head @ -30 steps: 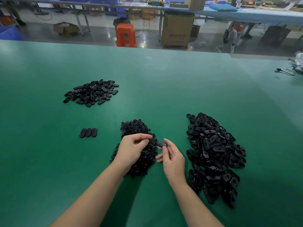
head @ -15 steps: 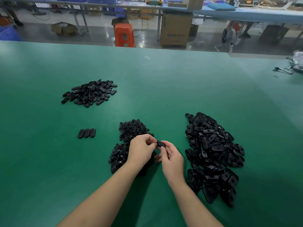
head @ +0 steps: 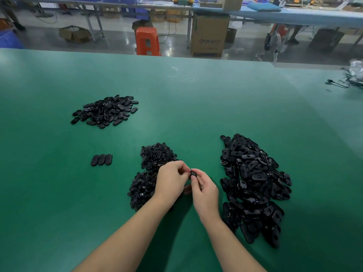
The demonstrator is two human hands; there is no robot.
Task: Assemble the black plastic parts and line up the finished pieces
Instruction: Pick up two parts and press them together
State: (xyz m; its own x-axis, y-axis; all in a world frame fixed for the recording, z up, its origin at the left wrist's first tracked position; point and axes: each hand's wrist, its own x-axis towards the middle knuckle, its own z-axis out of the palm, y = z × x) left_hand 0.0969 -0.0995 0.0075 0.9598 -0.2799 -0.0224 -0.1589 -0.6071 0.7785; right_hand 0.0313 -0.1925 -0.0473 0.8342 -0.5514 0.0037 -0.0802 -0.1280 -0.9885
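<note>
- Head view: left hand point(head: 171, 179) and right hand point(head: 204, 190) both pinching one black part point(head: 193, 174), just right of small-parts pile point(head: 151, 173).
- Step judged: pressing pieces together.
- Next: placing beside finished row point(head: 101, 159), left of that pile.

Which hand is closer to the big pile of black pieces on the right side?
The right hand. It sits just beside the big pile, nearly at its edge. The left hand is farther off, over the small-parts pile.

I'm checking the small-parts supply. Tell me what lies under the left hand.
Under the left hand lies the pile of small round black parts on the green table. The hand and forearm cover the pile's near right portion, so that part cannot be seen.
</note>
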